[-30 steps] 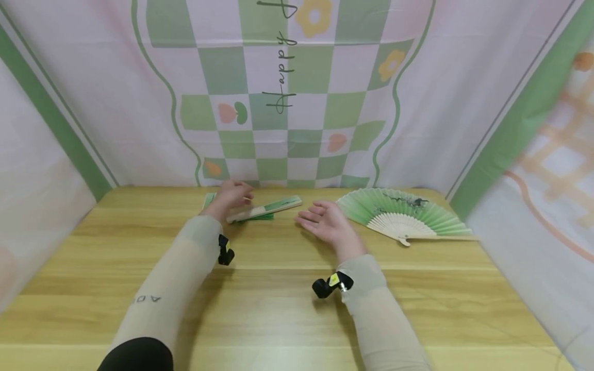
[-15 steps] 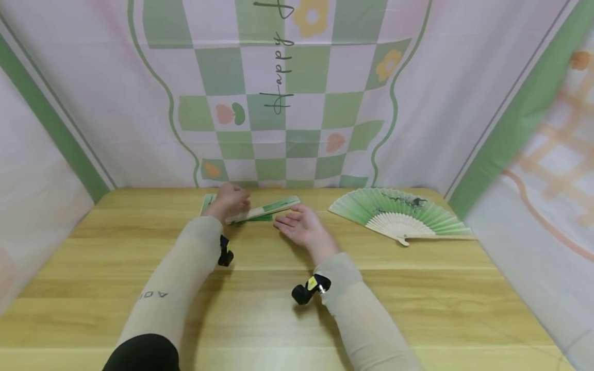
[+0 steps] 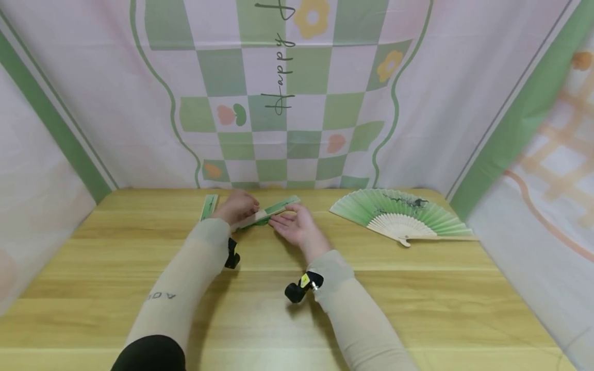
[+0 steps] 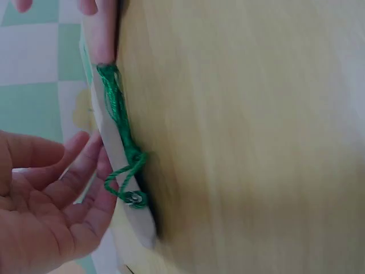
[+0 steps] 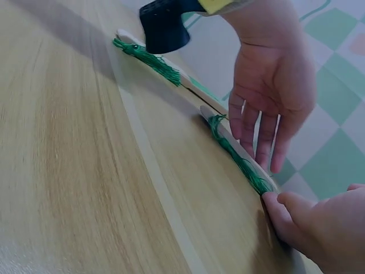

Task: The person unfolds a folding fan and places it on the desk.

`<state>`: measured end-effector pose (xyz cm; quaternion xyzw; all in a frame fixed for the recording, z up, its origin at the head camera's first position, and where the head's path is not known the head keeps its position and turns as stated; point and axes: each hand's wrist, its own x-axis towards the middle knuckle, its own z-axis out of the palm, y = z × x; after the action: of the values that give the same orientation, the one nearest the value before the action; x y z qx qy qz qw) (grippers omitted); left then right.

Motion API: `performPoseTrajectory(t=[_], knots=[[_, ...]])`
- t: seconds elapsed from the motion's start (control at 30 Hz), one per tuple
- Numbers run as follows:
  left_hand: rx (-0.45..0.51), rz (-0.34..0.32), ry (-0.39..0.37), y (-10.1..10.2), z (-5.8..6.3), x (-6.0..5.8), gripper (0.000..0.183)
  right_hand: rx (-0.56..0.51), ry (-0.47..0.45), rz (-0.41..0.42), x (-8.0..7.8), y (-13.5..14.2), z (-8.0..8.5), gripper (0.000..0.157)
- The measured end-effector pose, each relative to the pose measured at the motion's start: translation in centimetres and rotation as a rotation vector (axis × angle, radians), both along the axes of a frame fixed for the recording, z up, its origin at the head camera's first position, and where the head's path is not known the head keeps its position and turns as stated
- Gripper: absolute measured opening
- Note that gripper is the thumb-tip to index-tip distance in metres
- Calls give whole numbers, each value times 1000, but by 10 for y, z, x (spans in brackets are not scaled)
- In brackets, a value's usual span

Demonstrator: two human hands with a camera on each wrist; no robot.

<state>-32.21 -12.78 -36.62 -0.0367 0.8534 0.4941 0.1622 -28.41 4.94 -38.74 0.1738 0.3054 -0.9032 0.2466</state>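
Between both hands lies a folded hand fan (image 3: 278, 206) at the back of the table, its pale ribs slanting up to the right. A green tassel (image 4: 117, 108) runs along its near side. My left hand (image 3: 237, 207) is at its left end; in the left wrist view, loosely bent fingers (image 4: 85, 171) touch its far side and the thumb is apart. At the right end my right hand (image 3: 297, 226) has its palm turned up, fingers extended against the fan. In the right wrist view one finger (image 5: 276, 214) covers the fan's end beyond the tassel.
A second folded fan (image 3: 209, 206) with a green tassel (image 5: 151, 60) lies left of my left hand. Farther right, a green fan (image 3: 401, 214) is spread open on the wooden table (image 3: 260, 314). A checked cloth (image 3: 306, 113) hangs behind the table.
My right hand has moved left, from beside the spread fan to the folded fan's right end. My left hand has shifted slightly right, uncovering more of the second folded fan.
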Motion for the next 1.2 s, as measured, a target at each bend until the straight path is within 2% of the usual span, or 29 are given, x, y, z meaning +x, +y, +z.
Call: performPoseTrajectory(t=[0.2, 0.33, 0.43, 0.57, 0.7, 0.87, 1.0, 1.2], knots=[[-40, -25, -63, 7, 1, -5, 10, 55, 6, 31, 0, -1, 1, 63], [-26, -14, -109, 6, -3, -7, 11, 145, 39, 70, 1, -4, 2, 60], [12, 22, -144, 3, -7, -6, 7, 216, 68, 97, 2, -6, 2, 57], [49, 58, -171, 2, -10, -4, 19, 311, 114, 135, 4, -8, 1, 52], [43, 45, -140, 5, -14, 2, 28, 453, 179, 165, 7, -8, -4, 44], [14, -5, -84, 11, -11, 12, 30, 624, 215, 130, 12, -10, -6, 34], [39, -10, -66, 13, -12, 19, 27, 680, 230, 100, 14, -13, -6, 32], [80, -15, -58, 13, -19, 27, 26, 694, 229, 77, 18, -12, -4, 35]])
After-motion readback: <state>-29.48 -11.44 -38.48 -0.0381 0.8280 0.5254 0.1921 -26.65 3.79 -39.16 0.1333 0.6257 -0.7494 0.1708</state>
